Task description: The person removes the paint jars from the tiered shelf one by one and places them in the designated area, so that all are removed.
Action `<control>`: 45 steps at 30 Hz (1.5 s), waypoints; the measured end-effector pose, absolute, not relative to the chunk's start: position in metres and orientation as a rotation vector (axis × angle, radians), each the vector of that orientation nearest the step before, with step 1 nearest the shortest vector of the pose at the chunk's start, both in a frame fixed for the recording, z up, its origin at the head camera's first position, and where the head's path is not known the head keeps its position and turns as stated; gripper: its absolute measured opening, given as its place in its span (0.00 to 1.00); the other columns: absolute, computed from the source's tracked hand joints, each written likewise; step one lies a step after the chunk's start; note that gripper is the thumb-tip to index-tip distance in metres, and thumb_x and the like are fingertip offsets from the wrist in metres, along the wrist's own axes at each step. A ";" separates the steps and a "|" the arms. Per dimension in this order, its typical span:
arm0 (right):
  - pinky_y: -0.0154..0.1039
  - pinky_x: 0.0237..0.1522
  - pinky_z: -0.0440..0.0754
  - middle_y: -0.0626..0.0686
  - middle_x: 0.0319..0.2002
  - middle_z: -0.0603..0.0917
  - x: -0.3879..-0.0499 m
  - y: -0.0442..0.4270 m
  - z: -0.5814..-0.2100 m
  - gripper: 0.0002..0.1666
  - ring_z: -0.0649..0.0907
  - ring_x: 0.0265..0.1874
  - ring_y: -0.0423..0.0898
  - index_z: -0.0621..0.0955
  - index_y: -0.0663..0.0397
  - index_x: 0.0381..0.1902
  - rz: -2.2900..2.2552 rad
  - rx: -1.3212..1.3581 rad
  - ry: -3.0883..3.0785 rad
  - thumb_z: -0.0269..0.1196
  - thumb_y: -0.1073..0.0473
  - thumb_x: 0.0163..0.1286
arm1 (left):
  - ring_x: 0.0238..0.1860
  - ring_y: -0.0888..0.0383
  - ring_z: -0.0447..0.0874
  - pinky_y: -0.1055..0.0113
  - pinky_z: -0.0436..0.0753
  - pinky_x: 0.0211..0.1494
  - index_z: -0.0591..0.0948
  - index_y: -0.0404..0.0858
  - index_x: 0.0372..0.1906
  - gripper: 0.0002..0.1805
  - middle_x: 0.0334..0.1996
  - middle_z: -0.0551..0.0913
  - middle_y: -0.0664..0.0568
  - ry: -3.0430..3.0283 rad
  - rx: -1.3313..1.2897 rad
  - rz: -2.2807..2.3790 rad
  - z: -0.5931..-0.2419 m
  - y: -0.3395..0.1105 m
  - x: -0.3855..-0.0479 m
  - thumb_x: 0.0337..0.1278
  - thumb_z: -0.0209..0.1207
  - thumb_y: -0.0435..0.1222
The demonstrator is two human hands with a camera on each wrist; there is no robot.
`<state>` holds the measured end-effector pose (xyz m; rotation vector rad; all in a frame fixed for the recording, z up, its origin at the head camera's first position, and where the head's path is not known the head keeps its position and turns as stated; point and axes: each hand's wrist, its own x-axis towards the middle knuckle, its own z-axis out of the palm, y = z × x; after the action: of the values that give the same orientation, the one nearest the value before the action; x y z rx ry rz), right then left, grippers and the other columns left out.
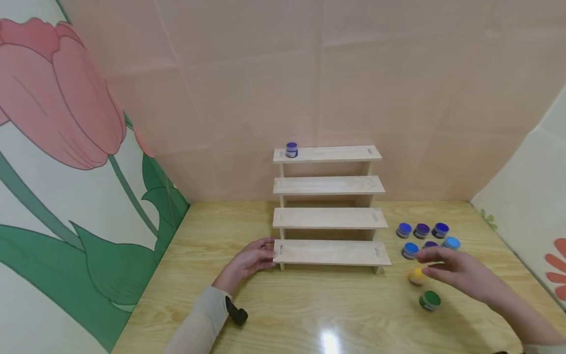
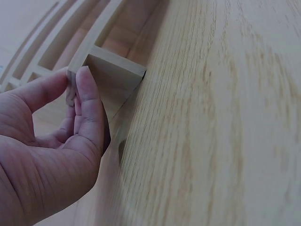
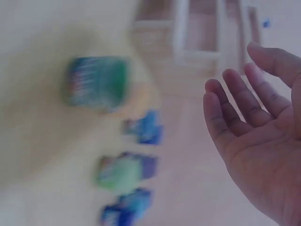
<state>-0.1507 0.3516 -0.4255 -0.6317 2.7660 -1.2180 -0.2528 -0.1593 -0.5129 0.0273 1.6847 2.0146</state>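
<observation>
A pale wooden stepped shelf (image 1: 329, 217) stands on the table. My left hand (image 1: 249, 260) pinches the left end of its lowest board between thumb and fingers, as the left wrist view (image 2: 70, 89) also shows. My right hand (image 1: 462, 275) hovers over small paint jars at the right, its fingers loosely bent and nothing between them. Nearest to its fingertips in the head view is a yellow jar (image 1: 416, 276). A green jar (image 1: 430, 300) stands in front of that one. On the top board's left end sits a purple jar (image 1: 292, 150).
Several blue and purple jars, among them a dark blue jar (image 1: 440, 230) and a light blue jar (image 1: 451, 243), stand right of the shelf. The right wrist view also has a light green jar (image 3: 120, 173), blurred. A pink backdrop (image 1: 230, 98) rises behind the table (image 1: 283, 309).
</observation>
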 end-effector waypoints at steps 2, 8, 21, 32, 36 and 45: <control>0.30 0.42 0.85 0.36 0.50 0.83 -0.158 0.343 -0.408 0.17 0.81 0.47 0.27 0.79 0.58 0.59 -1.196 -0.629 2.806 0.63 0.62 0.74 | 0.39 0.57 0.84 0.69 0.86 0.39 0.62 0.29 0.73 0.33 0.47 0.77 0.46 1.684 0.024 2.020 -0.513 -0.159 -0.253 0.65 0.57 0.23; 0.27 0.42 0.83 0.47 0.52 0.85 -0.178 0.314 -0.365 0.16 0.81 0.47 0.27 0.79 0.56 0.59 -1.181 -0.653 2.854 0.60 0.60 0.76 | 0.39 0.57 0.84 0.69 0.86 0.39 0.62 0.29 0.73 0.33 0.48 0.77 0.45 1.674 0.031 2.017 -0.513 -0.158 -0.253 0.66 0.57 0.24; 0.25 0.50 0.78 0.58 0.56 0.84 -0.232 0.243 -0.311 0.22 0.83 0.54 0.53 0.78 0.57 0.61 -1.217 -0.669 2.837 0.61 0.51 0.77 | 0.40 0.56 0.84 0.68 0.87 0.40 0.63 0.30 0.73 0.33 0.50 0.78 0.44 1.693 0.002 2.019 -0.512 -0.160 -0.254 0.66 0.58 0.24; 0.31 0.54 0.78 0.62 0.58 0.82 -0.286 0.204 -0.294 0.25 0.81 0.56 0.50 0.76 0.61 0.63 -1.402 -0.619 2.767 0.63 0.53 0.75 | 0.40 0.57 0.84 0.67 0.86 0.41 0.62 0.29 0.74 0.33 0.51 0.77 0.44 1.683 0.026 2.010 -0.511 -0.161 -0.253 0.66 0.58 0.25; 0.46 0.62 0.77 0.63 0.60 0.81 -0.303 0.188 -0.290 0.25 0.80 0.60 0.53 0.75 0.62 0.63 -1.476 -0.570 2.723 0.64 0.55 0.74 | 0.40 0.57 0.84 0.68 0.86 0.41 0.62 0.29 0.74 0.33 0.50 0.78 0.44 1.678 0.029 2.012 -0.512 -0.161 -0.252 0.66 0.58 0.25; 0.59 0.67 0.73 0.60 0.67 0.74 -0.337 0.152 -0.284 0.30 0.74 0.66 0.59 0.72 0.58 0.68 -1.522 -0.511 2.646 0.64 0.52 0.74 | 0.39 0.57 0.84 0.68 0.87 0.40 0.64 0.29 0.73 0.32 0.49 0.78 0.45 1.685 0.022 2.025 -0.514 -0.158 -0.254 0.65 0.57 0.24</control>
<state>-0.3374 0.1525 -0.2844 -0.5108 2.6457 -1.5215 -0.2536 -0.1584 -0.5136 0.0218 1.6847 2.0247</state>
